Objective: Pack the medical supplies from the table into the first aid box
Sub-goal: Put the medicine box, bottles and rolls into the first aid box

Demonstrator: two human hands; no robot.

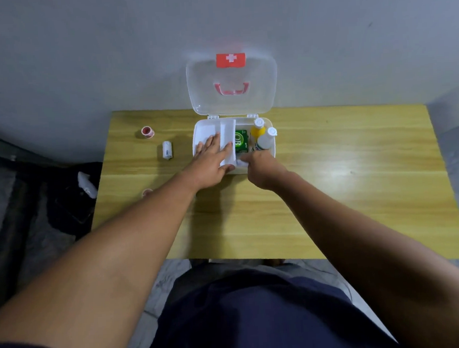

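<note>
With our left hand [213,158] flat and open on the white plastic inner tray [228,142], and our right hand [260,167] pinching its rim at five o'clock, we should seat it level inside the white first aid box [271,155].

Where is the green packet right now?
In the head view, the green packet lies inside the open first aid box, right of the white tray and left of the yellow bottle.

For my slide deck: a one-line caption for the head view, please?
Both hands seat a white tray in the open first aid box; two rolls wait on the table.
</note>
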